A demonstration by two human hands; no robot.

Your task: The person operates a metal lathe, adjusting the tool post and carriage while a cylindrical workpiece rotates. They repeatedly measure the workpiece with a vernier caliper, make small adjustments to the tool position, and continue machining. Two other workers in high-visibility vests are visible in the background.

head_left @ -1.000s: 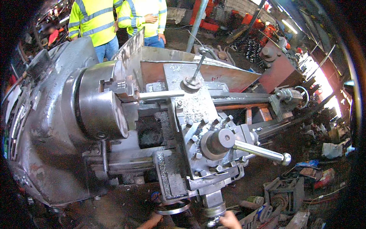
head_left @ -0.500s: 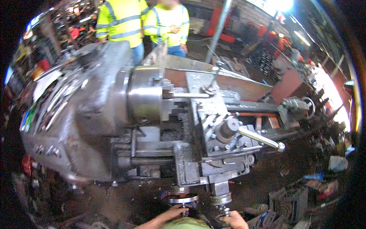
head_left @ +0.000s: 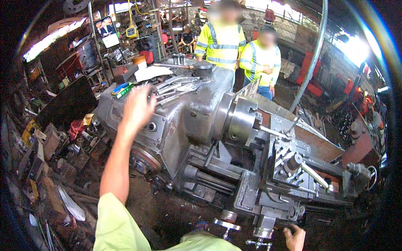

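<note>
Left hand (head_left: 137, 106) is raised over the lathe headstock (head_left: 176, 121), fingers spread and loose, holding nothing — it hovers just short of the pile of wrenches (head_left: 178, 88) lying on the headstock top, near a small blue-green box (head_left: 122, 89). Right hand (head_left: 295, 238) is low at the frame's bottom edge, fingers curled by the small handwheel (head_left: 258, 242) under the carriage (head_left: 289, 184); can't tell whether it really grips it or only rests there.

Wrenches: loose steel bars, stiff, fairly heavy, probably oily and slick — judged best taken by the shank, one at a time, since the pile looks ready to slide. Handwheel: rigid metal, fixed to the machine, turns only; take it at the rim or crank knob.

Chuck (head_left: 240, 119) sits right of the headstock, a thin rod (head_left: 272, 132) sticking out toward the tool post (head_left: 293, 163) with its long lever (head_left: 315, 175). Two people in yellow vests (head_left: 224, 44) stand behind the machine, well apart from both hands.
</note>
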